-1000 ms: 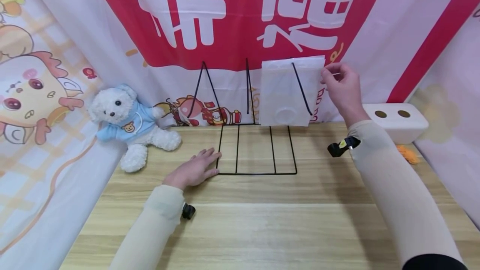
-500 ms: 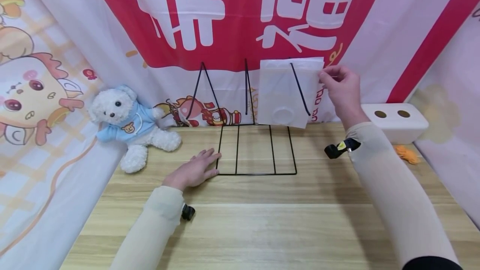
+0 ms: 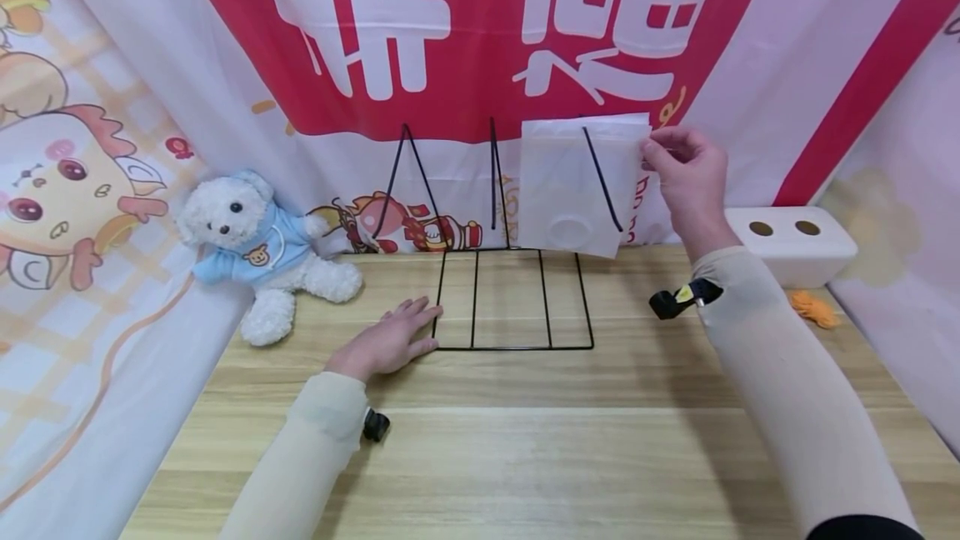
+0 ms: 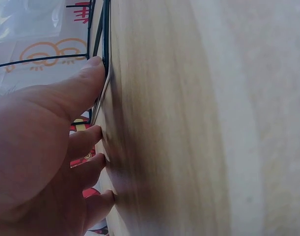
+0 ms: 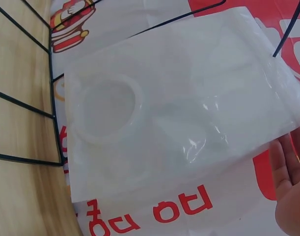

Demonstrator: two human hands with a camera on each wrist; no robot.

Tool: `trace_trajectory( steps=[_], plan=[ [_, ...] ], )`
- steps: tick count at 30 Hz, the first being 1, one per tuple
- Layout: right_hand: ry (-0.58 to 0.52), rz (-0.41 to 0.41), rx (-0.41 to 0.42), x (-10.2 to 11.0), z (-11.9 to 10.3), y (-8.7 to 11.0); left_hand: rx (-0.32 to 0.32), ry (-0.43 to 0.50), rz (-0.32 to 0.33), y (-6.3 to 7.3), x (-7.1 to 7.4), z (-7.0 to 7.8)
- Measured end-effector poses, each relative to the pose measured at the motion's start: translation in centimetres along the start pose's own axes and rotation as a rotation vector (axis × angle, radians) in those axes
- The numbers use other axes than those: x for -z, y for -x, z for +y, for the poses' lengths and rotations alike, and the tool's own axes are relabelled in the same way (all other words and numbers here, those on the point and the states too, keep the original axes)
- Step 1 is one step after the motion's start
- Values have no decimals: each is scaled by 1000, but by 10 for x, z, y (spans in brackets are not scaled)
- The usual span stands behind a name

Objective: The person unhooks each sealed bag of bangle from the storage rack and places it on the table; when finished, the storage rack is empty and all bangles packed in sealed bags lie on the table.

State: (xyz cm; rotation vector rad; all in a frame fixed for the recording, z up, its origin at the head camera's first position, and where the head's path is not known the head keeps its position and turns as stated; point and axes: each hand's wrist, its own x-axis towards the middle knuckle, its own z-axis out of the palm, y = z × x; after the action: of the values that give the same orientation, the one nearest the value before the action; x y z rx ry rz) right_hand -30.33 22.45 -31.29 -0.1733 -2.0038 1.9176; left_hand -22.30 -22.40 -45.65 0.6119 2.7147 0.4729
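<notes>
A flat, whitish plastic bag [image 3: 558, 190] stands upright at the right end of a black wire rack [image 3: 513, 348], behind one of its slanted wires. A pale round ring shows through the bag's lower part, also plain in the right wrist view. My right hand [image 3: 690, 177] pinches the bag's upper right edge between thumb and fingers. At the rack's front left, my left hand [image 3: 393, 336] rests on the table with fingers spread and touches the base wire. The left wrist view shows the thumb of the left hand [image 4: 37, 142] against the wire.
A white teddy bear [image 3: 262, 248] in a blue hoodie sits left of the rack. To the right stand a white box with two round holes [image 3: 795, 252] and a small orange item [image 3: 813, 309]. A printed cloth [image 3: 480, 40] hangs right behind the rack.
The bag and my right hand shifted slightly left, then slightly back right; the bag's lower right corner sits a little lower. My left hand and the rack have stayed put.
</notes>
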Motion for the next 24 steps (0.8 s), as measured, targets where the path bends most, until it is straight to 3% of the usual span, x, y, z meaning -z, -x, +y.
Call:
trace_trajectory(
  steps=[10,17,24],
  plan=[
    [-68,-16,24,-2,-4,3,5,4,0,-1,-2,-1],
    [-10,-16,17,0,-6,2,4,1,4,-1,-2,-2],
    [-34,-7,36,0,-6,5,2,6,0,-2,-2,-2]
  ],
)
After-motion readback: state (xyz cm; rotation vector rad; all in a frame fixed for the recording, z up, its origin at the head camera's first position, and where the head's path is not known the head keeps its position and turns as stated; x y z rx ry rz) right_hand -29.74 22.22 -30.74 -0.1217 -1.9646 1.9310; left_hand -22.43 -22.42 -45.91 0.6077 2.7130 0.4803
